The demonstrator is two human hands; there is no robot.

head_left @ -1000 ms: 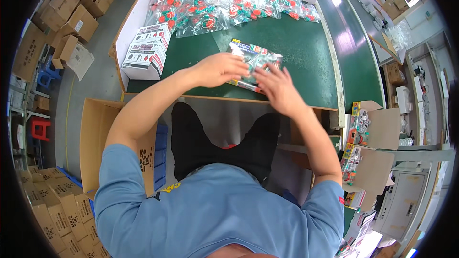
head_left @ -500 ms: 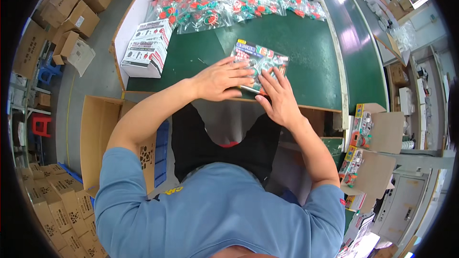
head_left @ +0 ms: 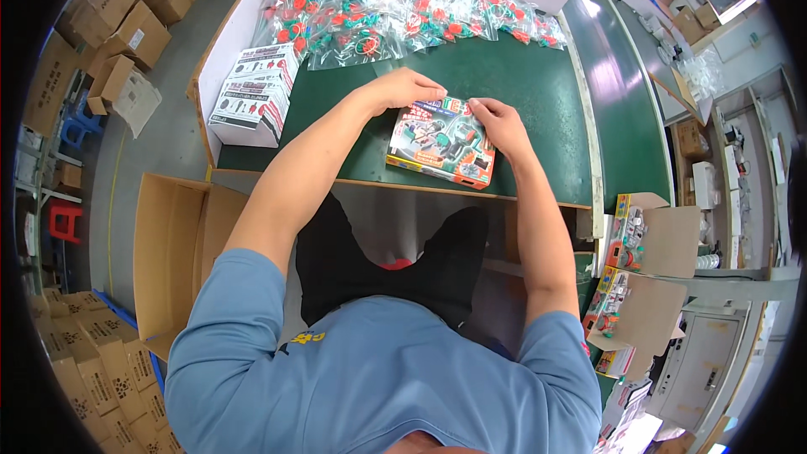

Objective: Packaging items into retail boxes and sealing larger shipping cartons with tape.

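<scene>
A colourful flat cardboard box (head_left: 437,145) with pictures of a toy kit lies face up on the green tabletop (head_left: 336,101), close to the front edge. My left hand (head_left: 405,89) reaches over its far left side, fingers together and curled down at the far edge. At the far right corner, my right hand (head_left: 504,124) pinches the box with the thumb on top. The undersides of both hands' fingers are hidden. Beyond the box, clear bags of red and green parts (head_left: 361,8) are heaped along the table's back.
A stack of white printed leaflets (head_left: 252,97) stands at the table's left. An open brown carton (head_left: 172,244) is below it, left of my legs. Open cartons of colourful boxes (head_left: 626,231) stand at the right. Sealed cartons (head_left: 109,353) are piled on the lower left floor.
Both hands have shifted from the box's top face and near side to its far edge. The box now sits nearer the table's front edge, with more of its face showing.
</scene>
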